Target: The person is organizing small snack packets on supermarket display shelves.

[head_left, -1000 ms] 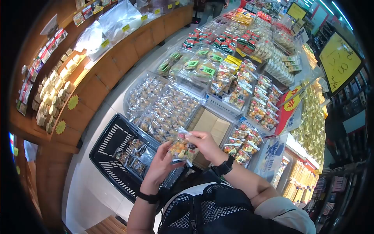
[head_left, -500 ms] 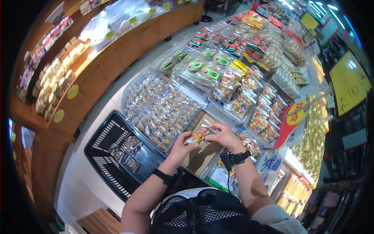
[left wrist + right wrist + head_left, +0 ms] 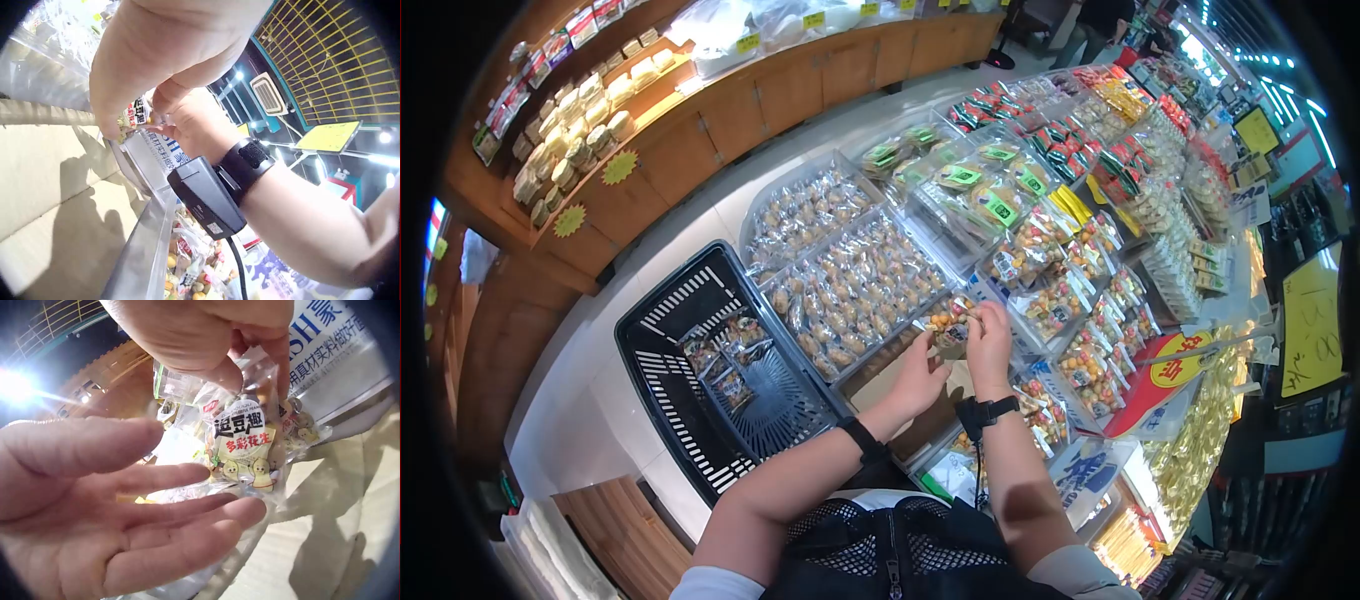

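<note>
A small clear bag of colourful peanuts (image 3: 949, 320) is pinched at its top by my right hand (image 3: 990, 347). In the right wrist view the printed label of the peanut bag (image 3: 244, 440) faces the camera. My left hand (image 3: 912, 382) is beside it with the fingers extended and the palm open, fingertips close to the bag's lower edge. Below both hands lies a bin lined with brown cardboard (image 3: 878, 384). Similar peanut bags (image 3: 1092, 375) fill the bin to the right.
A black shopping basket (image 3: 662, 345) stands at the left, several small packets (image 3: 730, 365) inside. Clear bins of wrapped snacks (image 3: 860, 285) lie ahead. A red and yellow sign (image 3: 1175, 370) rises at the right. Wooden shelving (image 3: 730, 120) runs along the far left.
Both hands have moved forward over the cardboard-lined bin with the peanut bag. The left hand, earlier holding the bag too, has let go. The head view has turned right.
</note>
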